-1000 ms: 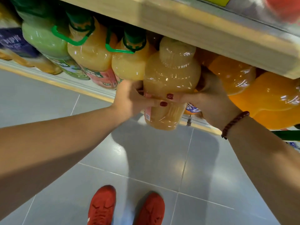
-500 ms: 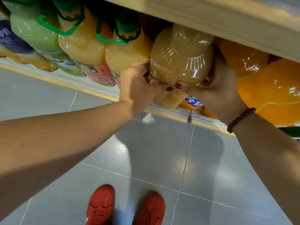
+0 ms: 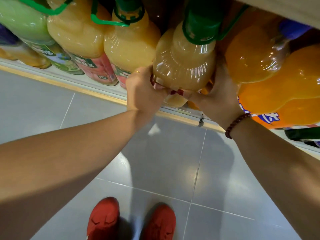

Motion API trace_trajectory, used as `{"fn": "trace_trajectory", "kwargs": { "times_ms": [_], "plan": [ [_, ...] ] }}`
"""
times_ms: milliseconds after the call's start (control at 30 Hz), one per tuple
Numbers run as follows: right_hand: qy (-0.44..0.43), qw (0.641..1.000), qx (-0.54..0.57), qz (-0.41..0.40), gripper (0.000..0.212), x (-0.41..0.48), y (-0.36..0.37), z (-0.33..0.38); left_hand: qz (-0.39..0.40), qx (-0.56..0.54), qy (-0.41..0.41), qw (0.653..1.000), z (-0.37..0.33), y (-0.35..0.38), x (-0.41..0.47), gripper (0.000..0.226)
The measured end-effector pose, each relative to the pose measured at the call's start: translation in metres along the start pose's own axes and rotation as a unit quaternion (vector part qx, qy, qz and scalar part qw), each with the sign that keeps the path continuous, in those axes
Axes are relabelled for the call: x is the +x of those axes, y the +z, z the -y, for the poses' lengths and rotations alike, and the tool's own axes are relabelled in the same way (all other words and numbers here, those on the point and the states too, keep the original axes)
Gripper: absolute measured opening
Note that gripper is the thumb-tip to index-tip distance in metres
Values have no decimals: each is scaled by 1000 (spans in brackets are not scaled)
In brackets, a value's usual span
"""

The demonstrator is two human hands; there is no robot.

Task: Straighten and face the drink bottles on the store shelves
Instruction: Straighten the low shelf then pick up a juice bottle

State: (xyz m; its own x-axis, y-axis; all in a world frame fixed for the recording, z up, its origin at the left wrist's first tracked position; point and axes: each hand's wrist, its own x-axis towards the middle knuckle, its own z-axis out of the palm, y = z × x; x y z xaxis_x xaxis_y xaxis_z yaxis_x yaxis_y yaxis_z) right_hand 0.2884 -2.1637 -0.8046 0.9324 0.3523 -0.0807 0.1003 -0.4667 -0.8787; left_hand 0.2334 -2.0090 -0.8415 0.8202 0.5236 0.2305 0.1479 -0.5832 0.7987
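Your left hand [image 3: 143,91] and right hand [image 3: 217,99], fingers clamped on the bottle [image 3: 183,66], have pushed it back onto the shelf [image 3: 78,86]; facing likely remains.

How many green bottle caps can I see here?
2. One green cap tops the yellow juice bottle; the other cap tops the amber bottle gripped by the left hand and right hand. Bottles farther left are cropped, so more may be hidden.

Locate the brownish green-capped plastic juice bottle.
The brownish juice bottle is upper centre in head view, between a yellow juice bottle leftward and an orange soda bottle, left hand and right hand gripping it.
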Motion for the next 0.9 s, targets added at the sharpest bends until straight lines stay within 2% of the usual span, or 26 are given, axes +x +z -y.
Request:
{"fn": "trace_trajectory", "kwargs": {
  "times_ms": [67,133,233,300,400,500,667,833,900],
  "plan": [
    [-8,1000,-29,-4,96,-3,5,-5,10,9,8,1000,6,1,-2,34],
    [8,998,-65,-14,91,-13,13,-11,13,-5,-25,1000,15,7,-11,37],
    [38,998,-41,-34,86,-19,22,-19,-8,-50,-111,993,23,16,-21,40],
    [37,997,-38,-58,80,-15,22,-22,-12,-59,-109,992,25,19,-18,42],
    [30,993,15,-116,58,-22,25,-27,32,-108,-67,991,32,10,-16,47],
    [51,984,66,-160,32,-40,37,-28,110,-145,-65,981,37,-6,-14,31],
    [77,976,131,-156,36,-41,36,-19,128,-167,-58,976,30,-14,-10,24],
    [112,953,225,-167,47,-40,38,-8,113,-281,-141,943,20,-13,-10,26],
    [120,944,251,-178,45,-36,40,-5,113,-306,-172,930,15,-11,-7,30]
  ]
}}
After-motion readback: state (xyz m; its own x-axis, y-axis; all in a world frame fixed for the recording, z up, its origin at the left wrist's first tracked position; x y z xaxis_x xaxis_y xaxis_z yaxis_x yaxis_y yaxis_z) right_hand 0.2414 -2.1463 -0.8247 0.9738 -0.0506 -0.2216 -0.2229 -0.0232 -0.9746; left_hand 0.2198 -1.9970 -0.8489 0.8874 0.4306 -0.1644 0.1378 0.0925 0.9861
